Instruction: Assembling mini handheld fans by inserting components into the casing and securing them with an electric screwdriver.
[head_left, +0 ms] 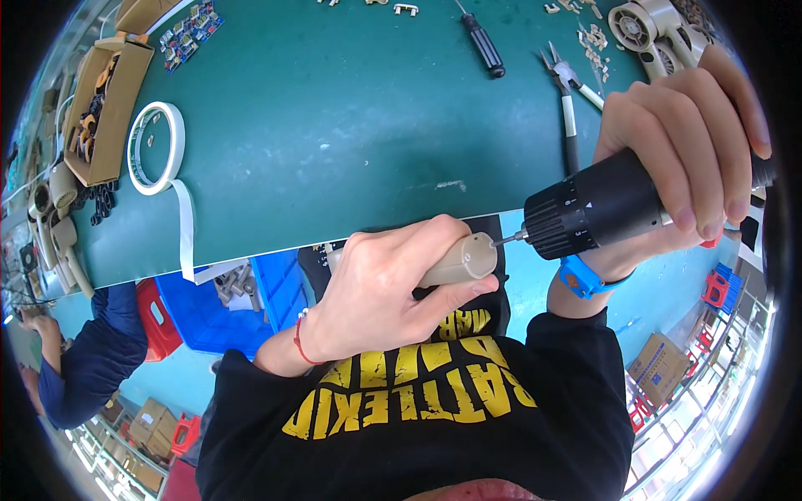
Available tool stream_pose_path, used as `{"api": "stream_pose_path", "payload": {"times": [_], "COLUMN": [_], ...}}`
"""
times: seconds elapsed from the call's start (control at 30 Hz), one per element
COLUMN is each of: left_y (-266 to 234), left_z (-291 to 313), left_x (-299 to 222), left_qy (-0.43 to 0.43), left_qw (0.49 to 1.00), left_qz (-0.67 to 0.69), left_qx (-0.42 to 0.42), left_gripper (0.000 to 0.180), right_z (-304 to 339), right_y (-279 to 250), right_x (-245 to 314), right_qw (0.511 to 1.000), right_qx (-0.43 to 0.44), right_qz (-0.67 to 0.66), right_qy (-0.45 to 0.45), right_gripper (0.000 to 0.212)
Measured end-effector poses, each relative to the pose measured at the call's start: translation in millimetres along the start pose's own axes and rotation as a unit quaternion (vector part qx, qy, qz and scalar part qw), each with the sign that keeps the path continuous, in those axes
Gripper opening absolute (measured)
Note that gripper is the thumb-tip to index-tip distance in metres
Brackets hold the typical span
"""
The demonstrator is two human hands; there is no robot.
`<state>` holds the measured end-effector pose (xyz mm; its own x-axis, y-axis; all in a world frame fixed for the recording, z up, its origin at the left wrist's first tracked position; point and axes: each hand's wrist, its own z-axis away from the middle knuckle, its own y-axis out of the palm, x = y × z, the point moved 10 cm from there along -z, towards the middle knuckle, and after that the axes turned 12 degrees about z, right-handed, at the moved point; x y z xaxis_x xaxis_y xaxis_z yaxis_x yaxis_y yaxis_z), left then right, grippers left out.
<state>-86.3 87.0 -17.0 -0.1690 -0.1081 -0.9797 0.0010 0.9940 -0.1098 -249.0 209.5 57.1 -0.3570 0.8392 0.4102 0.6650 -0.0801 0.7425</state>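
My left hand (384, 288) is closed around a beige plastic handle (464, 260), whose rounded end points right, just off the table's near edge. In my right hand (681, 138) is a black electric screwdriver (589, 204), gripped around its body and lying almost level. Its thin metal bit (511, 237) reaches left to the end of the handle and appears to touch it. Whether a screw sits at the tip is too small to tell. Most of the handle is hidden by my left fingers.
On the green table (334, 108) lie a tape roll (175, 138), a screwdriver (483, 48), pliers (566, 83) and small beige pieces (593, 40). Beige fan parts (647, 25) stand far right, a cardboard box (125, 113) left. Below are a blue bin (196, 313) and another person (100, 359).
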Motion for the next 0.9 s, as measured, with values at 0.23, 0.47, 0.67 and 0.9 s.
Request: {"api": "stream_pose_path", "payload": {"times": [0.23, 0.47, 0.67, 0.9], "left_y": [-2, -3, -3, -4], "left_z": [2, 4, 4, 3], "left_x": [0, -2, -2, -4], "left_qy": [-0.012, -0.006, -0.013, -0.029], "left_qw": [1.000, 1.000, 0.999, 0.997], "left_qz": [0.009, 0.002, -0.035, -0.066], "left_qx": [-0.013, -0.029, -0.026, -0.028], "left_gripper": [0.030, 0.028, 0.027, 0.029], "right_z": [2, 0, 1, -2], "right_y": [12, 15, 28, 39], "right_x": [-11, -13, -27, -29], "right_qw": [1.000, 0.999, 0.998, 0.994], "right_qx": [0.014, 0.031, 0.044, 0.068], "right_qz": [0.009, 0.017, 0.028, 0.089], "right_qy": [0.009, 0.019, 0.024, 0.016], "right_gripper": [0.012, 0.012, 0.012, 0.016]}}
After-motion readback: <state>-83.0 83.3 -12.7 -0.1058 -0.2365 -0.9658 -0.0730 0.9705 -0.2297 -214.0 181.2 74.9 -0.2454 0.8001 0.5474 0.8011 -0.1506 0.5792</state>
